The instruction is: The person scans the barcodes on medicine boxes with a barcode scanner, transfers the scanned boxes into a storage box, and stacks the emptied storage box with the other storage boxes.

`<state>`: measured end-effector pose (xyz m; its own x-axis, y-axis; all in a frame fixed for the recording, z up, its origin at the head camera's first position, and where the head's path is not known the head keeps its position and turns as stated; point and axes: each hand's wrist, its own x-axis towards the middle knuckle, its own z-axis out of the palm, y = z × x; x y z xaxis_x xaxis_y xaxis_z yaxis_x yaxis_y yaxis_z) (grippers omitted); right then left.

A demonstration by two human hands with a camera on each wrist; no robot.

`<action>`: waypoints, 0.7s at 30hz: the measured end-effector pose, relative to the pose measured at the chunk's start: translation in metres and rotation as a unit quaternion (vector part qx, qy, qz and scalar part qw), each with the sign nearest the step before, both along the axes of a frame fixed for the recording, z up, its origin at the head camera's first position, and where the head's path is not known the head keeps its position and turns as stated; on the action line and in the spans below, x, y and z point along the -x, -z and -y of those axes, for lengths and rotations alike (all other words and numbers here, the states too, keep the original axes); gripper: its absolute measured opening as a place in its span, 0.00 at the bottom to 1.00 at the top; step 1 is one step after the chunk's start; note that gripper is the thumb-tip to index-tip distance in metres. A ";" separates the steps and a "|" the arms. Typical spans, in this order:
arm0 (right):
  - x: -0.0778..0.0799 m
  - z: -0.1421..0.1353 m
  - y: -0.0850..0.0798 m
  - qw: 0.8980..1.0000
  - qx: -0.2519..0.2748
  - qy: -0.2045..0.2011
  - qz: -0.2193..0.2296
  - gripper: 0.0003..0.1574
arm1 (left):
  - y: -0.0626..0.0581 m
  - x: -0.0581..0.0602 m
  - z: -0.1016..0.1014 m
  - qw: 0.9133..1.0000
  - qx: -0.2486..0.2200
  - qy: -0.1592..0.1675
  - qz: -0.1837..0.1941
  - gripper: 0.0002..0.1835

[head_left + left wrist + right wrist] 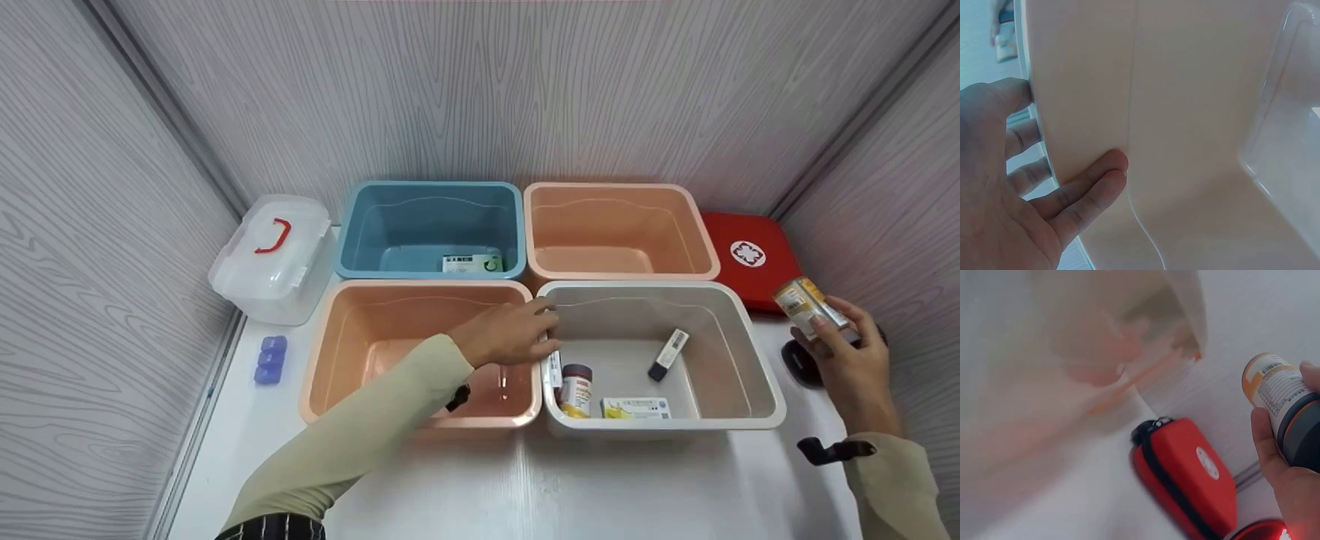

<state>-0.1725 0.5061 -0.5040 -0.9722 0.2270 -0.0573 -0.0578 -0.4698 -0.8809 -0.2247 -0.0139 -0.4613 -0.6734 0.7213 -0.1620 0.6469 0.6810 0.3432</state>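
White table (637,487); bottle (804,306) tilted in right hand (855,367)

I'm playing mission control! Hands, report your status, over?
Left fingers over front peach plastic bin's rim. Right fingers gripping yellow-and-white cylindrical bottle. Possible obstacle: red rectangular case close by.

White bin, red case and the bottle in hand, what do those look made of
White bin: likely plastic, softly shiny, seemingly moulded in one piece.
Red case: perhaps fabric-covered, fairly matte, with a zip-like band.
Bottle: possibly smooth plastic, but its label hides most.
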 end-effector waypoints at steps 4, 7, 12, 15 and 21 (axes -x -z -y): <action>-0.010 -0.006 0.019 0.998 0.058 0.031 0.005 0.36 | 0.000 0.000 0.000 1.000 -0.002 -0.001 0.005 0.18; -0.017 -0.005 0.032 0.995 0.085 0.051 0.008 0.33 | -0.001 0.000 0.000 1.000 0.001 -0.003 0.005 0.19; -0.025 -0.006 0.048 0.988 0.128 0.078 0.039 0.30 | -0.002 -0.001 0.001 1.000 0.003 -0.002 0.003 0.19; -0.030 -0.008 0.054 0.983 0.149 0.092 0.055 0.31 | -0.003 -0.001 0.001 1.000 0.003 -0.002 0.007 0.19; -0.039 -0.016 0.064 0.977 0.187 0.080 0.069 0.32 | -0.002 -0.001 0.000 1.000 0.003 -0.003 0.012 0.19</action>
<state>-0.1332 0.5218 -0.5677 -0.9032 0.3143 -0.2925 -0.0505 -0.7543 -0.6546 -0.2236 -0.0141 -0.4592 -0.6739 0.7158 -0.1830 0.6339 0.6874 0.3544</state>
